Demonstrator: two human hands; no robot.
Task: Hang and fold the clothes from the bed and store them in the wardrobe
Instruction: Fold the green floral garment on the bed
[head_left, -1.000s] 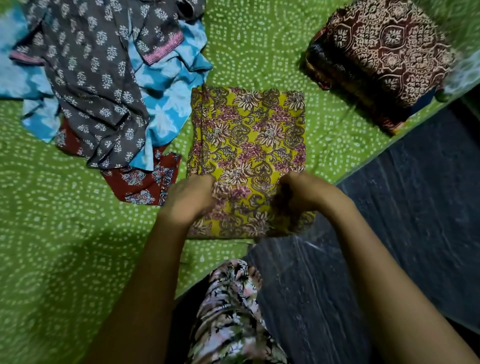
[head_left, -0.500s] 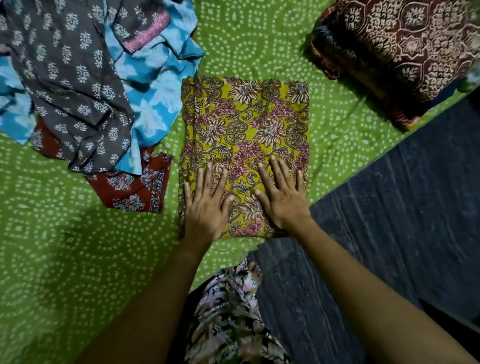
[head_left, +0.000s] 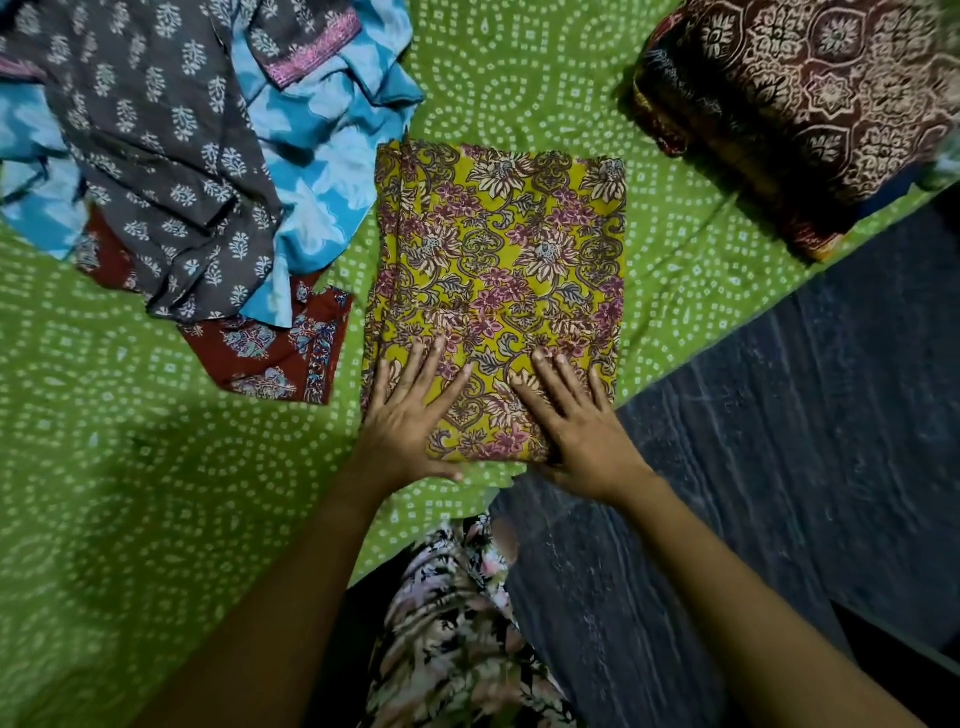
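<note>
A yellow floral garment (head_left: 498, 270), folded into a rectangle, lies on the green dotted bedsheet (head_left: 104, 467) near the bed's edge. My left hand (head_left: 408, 415) presses flat on its near left corner with fingers spread. My right hand (head_left: 576, 421) lies flat on its near right corner, fingers straight. To the left is a loose heap: a grey printed garment (head_left: 150, 150), a blue patterned one (head_left: 322, 171) and a red printed one (head_left: 275, 353) partly underneath.
A stack of folded maroon patterned cloth (head_left: 810, 104) sits at the bed's far right corner. The dark floor (head_left: 779, 467) runs along the bed's right edge. My floral-clad leg (head_left: 452, 623) stands against the bed's near edge.
One second ago both hands gripped the yellow garment's near edge with curled fingers. They then flattened onto it and have since slid apart toward its near corners.
</note>
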